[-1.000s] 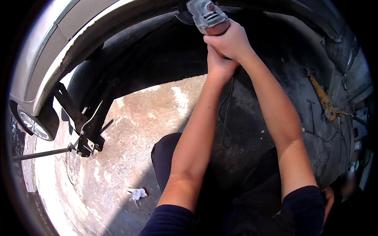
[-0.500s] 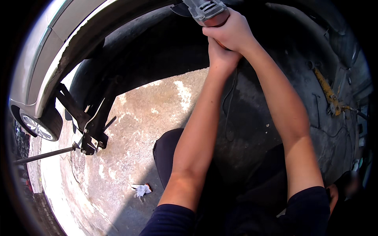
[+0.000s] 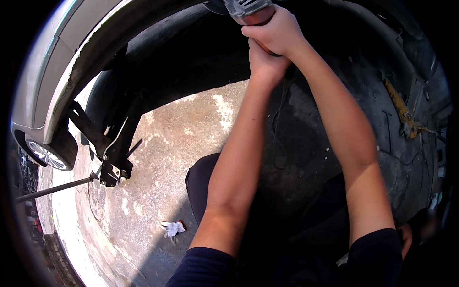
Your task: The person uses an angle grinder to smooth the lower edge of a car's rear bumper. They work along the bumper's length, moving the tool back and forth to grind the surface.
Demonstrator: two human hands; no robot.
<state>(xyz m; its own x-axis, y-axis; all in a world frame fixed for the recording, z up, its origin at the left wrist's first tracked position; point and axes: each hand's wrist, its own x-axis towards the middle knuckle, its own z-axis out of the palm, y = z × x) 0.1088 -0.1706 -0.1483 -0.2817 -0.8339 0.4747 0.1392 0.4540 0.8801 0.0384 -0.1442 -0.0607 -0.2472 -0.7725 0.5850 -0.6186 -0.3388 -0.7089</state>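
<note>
Both hands clamped on a power tool under a raised car.

Head view: the right hand [image 3: 275,33] wraps the grey power tool [image 3: 248,9] at the top edge; the left hand [image 3: 265,64] grips just beneath it. A black jack [image 3: 112,153] props the silver car body [image 3: 52,71]; a crumpled glove [image 3: 173,228] lies on the concrete.

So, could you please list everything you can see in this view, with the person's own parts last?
Power tool: one, grey and reddish, top centre, held overhead.
Car: one, silver, upper left.
Car wheel: one, dark tyre with silver rim, left.
Jack: one, black with a long handle, under the car.
Glove: one, white, on the concrete floor.
Yellow tool: one, on the floor at right.
Cable: one, black, hanging between the arms.
Left hand: around the tool's lower end.
Right hand: around the tool body.
</note>
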